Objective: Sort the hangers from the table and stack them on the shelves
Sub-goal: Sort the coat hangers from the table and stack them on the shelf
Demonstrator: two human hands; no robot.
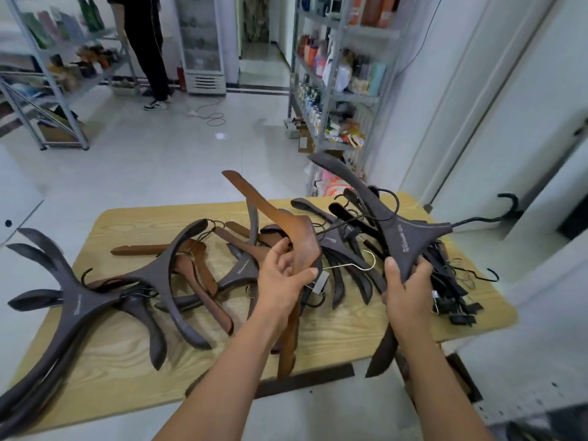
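Note:
A light wooden table (334,332) carries a jumble of hangers. My left hand (283,275) grips a reddish-brown wooden hanger (299,237) with a gold hook, raised over the table's middle. My right hand (407,284) holds a dark grey-brown hanger (410,237) with a black hook, lifted over the right side. A stack of dark hangers (73,307) lies at the left end. More brown hangers (197,275) and dark ones (343,249) are tangled in the centre. Black clip hangers (451,291) lie at the right edge.
A metal shelf unit (337,71) with bottles and packets stands beyond the table on the right. Another shelf unit (57,74) is at the far left. A person in black (149,49) stands beside it. A white fridge (203,43) is at the back; a cable (210,116) lies on the floor.

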